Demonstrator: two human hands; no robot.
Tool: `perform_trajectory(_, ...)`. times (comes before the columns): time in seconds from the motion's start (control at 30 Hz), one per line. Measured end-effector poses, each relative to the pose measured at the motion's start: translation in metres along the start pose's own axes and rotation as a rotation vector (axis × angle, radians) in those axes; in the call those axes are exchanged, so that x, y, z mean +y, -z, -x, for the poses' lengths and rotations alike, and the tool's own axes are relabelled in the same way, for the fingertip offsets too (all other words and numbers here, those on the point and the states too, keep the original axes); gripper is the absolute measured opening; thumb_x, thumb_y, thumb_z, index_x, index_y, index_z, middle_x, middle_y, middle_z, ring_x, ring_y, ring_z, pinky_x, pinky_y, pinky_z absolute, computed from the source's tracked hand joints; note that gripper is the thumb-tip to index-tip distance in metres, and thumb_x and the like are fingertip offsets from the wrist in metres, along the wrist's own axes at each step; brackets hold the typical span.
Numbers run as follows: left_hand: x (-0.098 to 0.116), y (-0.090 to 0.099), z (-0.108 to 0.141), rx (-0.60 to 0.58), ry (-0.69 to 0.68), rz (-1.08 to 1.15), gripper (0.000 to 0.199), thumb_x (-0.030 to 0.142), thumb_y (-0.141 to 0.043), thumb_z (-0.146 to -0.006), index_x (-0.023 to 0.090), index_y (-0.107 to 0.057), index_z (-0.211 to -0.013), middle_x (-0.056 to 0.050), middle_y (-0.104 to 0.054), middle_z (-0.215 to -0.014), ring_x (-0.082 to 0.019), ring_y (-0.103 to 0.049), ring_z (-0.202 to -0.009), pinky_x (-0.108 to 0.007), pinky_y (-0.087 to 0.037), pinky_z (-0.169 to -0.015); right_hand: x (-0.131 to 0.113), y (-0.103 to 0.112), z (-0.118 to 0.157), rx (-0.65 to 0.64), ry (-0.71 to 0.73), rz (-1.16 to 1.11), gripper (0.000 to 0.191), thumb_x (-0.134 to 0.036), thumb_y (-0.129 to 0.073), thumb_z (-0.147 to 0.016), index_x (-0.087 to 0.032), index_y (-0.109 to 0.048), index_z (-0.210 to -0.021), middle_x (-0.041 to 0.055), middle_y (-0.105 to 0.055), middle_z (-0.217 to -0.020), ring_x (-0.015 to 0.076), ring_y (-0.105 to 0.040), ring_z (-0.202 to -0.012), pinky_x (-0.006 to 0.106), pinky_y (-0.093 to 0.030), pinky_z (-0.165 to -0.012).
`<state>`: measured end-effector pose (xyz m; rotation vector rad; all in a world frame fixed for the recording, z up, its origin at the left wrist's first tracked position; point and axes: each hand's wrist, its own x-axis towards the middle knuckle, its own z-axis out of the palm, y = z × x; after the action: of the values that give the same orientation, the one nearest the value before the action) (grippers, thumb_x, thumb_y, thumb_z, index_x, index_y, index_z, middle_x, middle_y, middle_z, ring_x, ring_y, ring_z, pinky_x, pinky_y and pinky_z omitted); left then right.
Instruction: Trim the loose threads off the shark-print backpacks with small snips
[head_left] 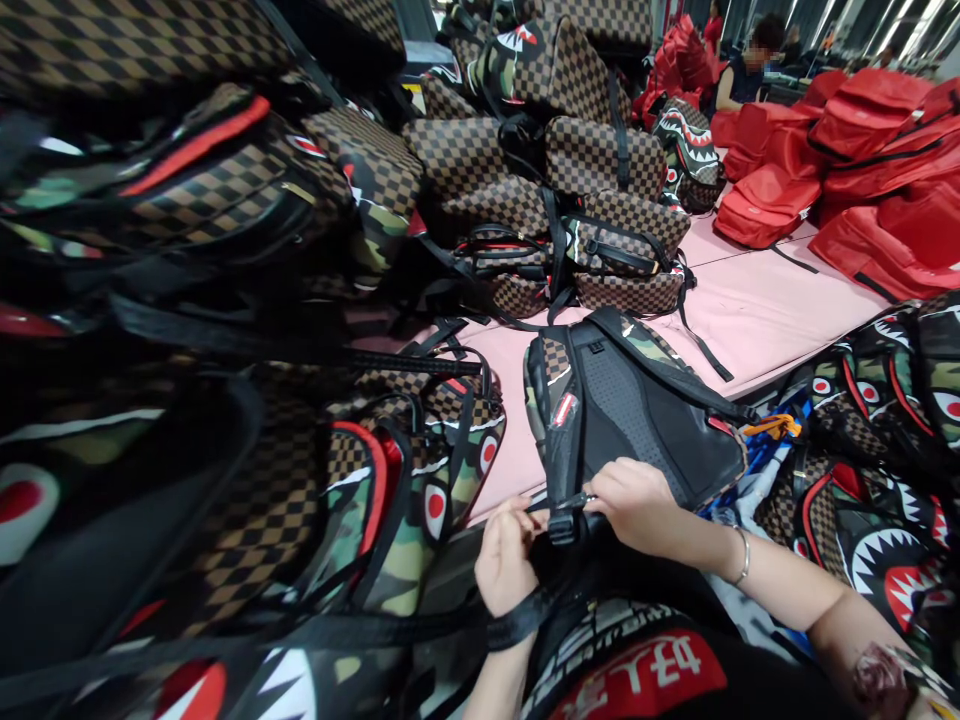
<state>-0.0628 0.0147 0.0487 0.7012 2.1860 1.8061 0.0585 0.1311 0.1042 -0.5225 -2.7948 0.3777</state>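
Note:
A black-backed backpack (622, 410) with checkered and camouflage sides lies on the pink table (750, 300), its padded back facing up. At its near end, my right hand (634, 500) pinches a black strap (564, 450) beside the buckle. My left hand (508, 555) is on the other side of the same buckle, its fingers curled together at the strap's edge; whatever lies between them is too small to make out. A black band circles my left wrist.
Checkered shark-face bags are heaped at left (247, 500) and behind the backpack (487, 150). More shark bags (870, 540) lie at right. Red backpacks (772, 200) are piled at the back right, near a person (742, 75). An orange tie (776, 427) lies beside the backpack.

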Motion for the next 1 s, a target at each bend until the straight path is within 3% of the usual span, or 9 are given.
perform_trajectory(0.07,0.001,0.002,-0.001,-0.045,0.059,0.062,0.036,0.044,-0.032,-0.087,0.016,-0.053,-0.077,-0.007,-0.060,-0.091,-0.016,-0.060,-0.062,-0.030,-0.050,-0.058,0.002,0.003,0.002,0.012,-0.029,-0.014,0.017,-0.031,-0.045,-0.091,-0.018,-0.055,-0.083,0.0026,-0.057,-0.081,0.0153,-0.047,-0.077,0.026,-0.031,-0.065)
perform_trajectory(0.13,0.001,0.003,-0.004,-0.073,0.095,0.086,0.031,0.044,-0.046,-0.082,0.016,-0.057,-0.090,-0.006,-0.062,-0.091,-0.015,-0.060,-0.064,-0.029,-0.051,-0.062,0.003,0.006,0.003,0.005,-0.039,-0.007,0.017,-0.031,-0.045,-0.091,-0.018,-0.054,-0.085,0.0027,-0.057,-0.082,0.0154,-0.048,-0.078,0.026,-0.032,-0.065)
perform_trajectory(0.27,-0.002,0.003,-0.010,-0.086,-0.006,0.022,0.022,0.038,-0.063,-0.070,0.019,-0.066,-0.081,-0.006,-0.061,-0.093,-0.020,-0.059,-0.088,-0.030,-0.048,-0.076,-0.001,0.011,0.001,-0.043,-0.036,0.022,0.014,-0.030,-0.048,-0.090,-0.018,-0.054,-0.088,0.0031,-0.056,-0.081,0.0156,-0.048,-0.079,0.027,-0.031,-0.065)
perform_trajectory(0.43,-0.006,0.001,-0.012,-0.096,-0.107,-0.067,0.016,0.034,-0.060,-0.072,0.019,-0.064,-0.069,-0.005,-0.058,-0.086,-0.018,-0.058,-0.083,-0.032,-0.048,-0.075,-0.007,0.015,-0.002,-0.079,-0.042,0.062,0.009,-0.028,-0.054,-0.087,-0.019,-0.053,-0.086,0.0022,-0.055,-0.080,0.0157,-0.047,-0.078,0.028,-0.030,-0.062)
perform_trajectory(0.67,0.002,0.001,-0.008,-0.086,-0.142,-0.063,0.013,0.030,-0.056,-0.073,0.021,-0.060,-0.065,-0.003,-0.055,-0.082,-0.019,-0.054,-0.085,-0.035,-0.042,-0.084,-0.013,0.011,-0.009,-0.101,0.022,0.086,0.014,-0.029,-0.053,-0.087,-0.018,-0.051,-0.079,0.0026,-0.054,-0.078,0.0159,-0.046,-0.075,0.028,-0.030,-0.060)
perform_trajectory(0.8,0.001,0.002,-0.005,-0.051,-0.097,-0.026,0.017,0.034,-0.056,-0.074,0.020,-0.058,-0.064,-0.003,-0.056,-0.082,-0.019,-0.054,-0.086,-0.034,-0.043,-0.084,-0.008,0.006,-0.009,-0.068,0.033,0.077,0.015,-0.026,-0.049,-0.088,-0.019,-0.052,-0.075,0.0022,-0.054,-0.074,0.0156,-0.045,-0.072,0.028,-0.028,-0.059)
perform_trajectory(1.0,-0.004,0.002,-0.002,-0.045,0.065,0.097,0.028,0.042,-0.047,-0.081,0.017,-0.060,-0.080,-0.004,-0.062,-0.089,-0.015,-0.060,-0.070,-0.029,-0.050,-0.067,0.000,0.007,-0.001,-0.051,-0.006,0.061,0.011,-0.026,-0.053,-0.086,-0.018,-0.054,-0.079,0.0020,-0.056,-0.077,0.0153,-0.046,-0.074,0.027,-0.030,-0.062)
